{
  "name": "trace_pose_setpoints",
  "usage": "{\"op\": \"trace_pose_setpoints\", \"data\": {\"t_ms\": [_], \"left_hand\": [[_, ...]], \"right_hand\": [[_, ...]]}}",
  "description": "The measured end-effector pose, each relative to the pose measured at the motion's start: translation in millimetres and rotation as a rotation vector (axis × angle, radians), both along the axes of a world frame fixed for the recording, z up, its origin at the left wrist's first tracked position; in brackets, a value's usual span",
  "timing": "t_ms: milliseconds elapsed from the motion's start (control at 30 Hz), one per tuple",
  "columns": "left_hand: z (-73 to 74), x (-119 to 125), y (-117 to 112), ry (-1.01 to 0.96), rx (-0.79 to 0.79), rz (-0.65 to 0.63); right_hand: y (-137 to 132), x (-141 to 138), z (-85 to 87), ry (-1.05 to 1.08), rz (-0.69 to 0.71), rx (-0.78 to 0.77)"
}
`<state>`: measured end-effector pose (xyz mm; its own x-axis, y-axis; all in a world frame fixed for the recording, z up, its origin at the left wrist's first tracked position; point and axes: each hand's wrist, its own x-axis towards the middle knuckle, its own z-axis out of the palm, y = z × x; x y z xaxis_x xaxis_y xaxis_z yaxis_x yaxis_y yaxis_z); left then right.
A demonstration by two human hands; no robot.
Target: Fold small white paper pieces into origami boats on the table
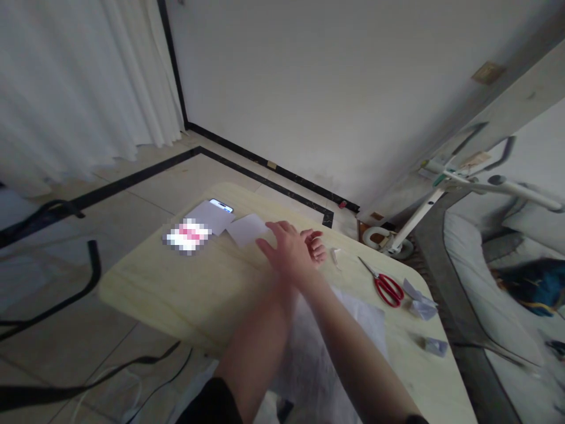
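My two forearms cross at the wrists over the table. My right hand (288, 248) lies across on top, thumb and fingers spread apart with nothing visible in them. Its fingertips are close to the right corner of a white piece of paper (247, 229). Beneath and to the right, my left hand (314, 246) has loosely curled fingers, and no object shows in it. Part of that hand is hidden by the right one. Under my forearms spreads a large thin white sheet (368, 315). Another white paper (212, 217) partly covers a lit phone (221, 205).
Red-handled scissors (388, 290) lie on the pale wooden table (176, 288), right of my hands. A small white scrap (336, 257), folded paper (422, 308) and a small clear-looking piece (436, 346) are there too. A grey sofa (494, 259) stands beyond the right edge.
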<state>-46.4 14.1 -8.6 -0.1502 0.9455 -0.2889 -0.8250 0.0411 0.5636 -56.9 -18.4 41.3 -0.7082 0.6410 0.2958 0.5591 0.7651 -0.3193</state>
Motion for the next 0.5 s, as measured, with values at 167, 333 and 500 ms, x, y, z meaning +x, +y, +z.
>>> {"op": "trace_pose_setpoints", "data": {"t_ms": [167, 333, 500], "left_hand": [[-1.1, -10, 1, -0.410, 0.120, -0.168], [-4.8, -8, 3, -0.607, 0.151, -0.192], [-6.9, -7, 5, -0.656, 0.168, -0.216]], "right_hand": [[4, -51, -21.3, -0.151, 0.032, -0.054], [16, -58, -39.2, -0.151, -0.008, -0.041], [20, -54, -47.7, -0.187, 0.000, -0.021]]}}
